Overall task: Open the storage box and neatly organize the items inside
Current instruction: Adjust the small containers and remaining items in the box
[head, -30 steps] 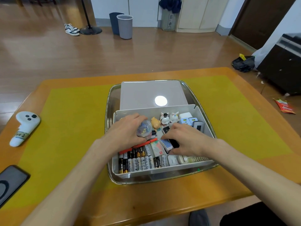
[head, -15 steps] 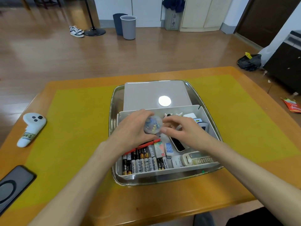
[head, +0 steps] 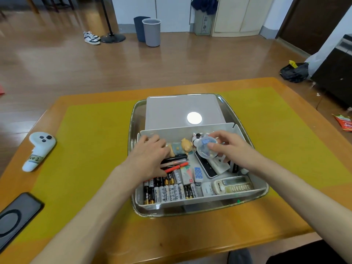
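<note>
Our right hand (head: 231,147) curls its fingers (head: 213,145) round a small clear ball (head: 206,149), holding it just above the right half of the open storage box (head: 202,201). Our left hand (head: 150,157) lies flat with straight fingers on the pens (head: 176,162), at the box's back left. Between the hands lie a yellow toy figure (head: 185,146) and a black-and-white one (head: 197,139). Batteries (head: 168,190) stand in rows along the front left, with a beige gadget (head: 231,186) at the front right. The box sits in a metal tray (head: 253,198) with its white lid (head: 182,113) lying behind. On the table (head: 190,235), well to the left, rest a white controller (head: 39,150) and a black phone (head: 16,219).
</note>
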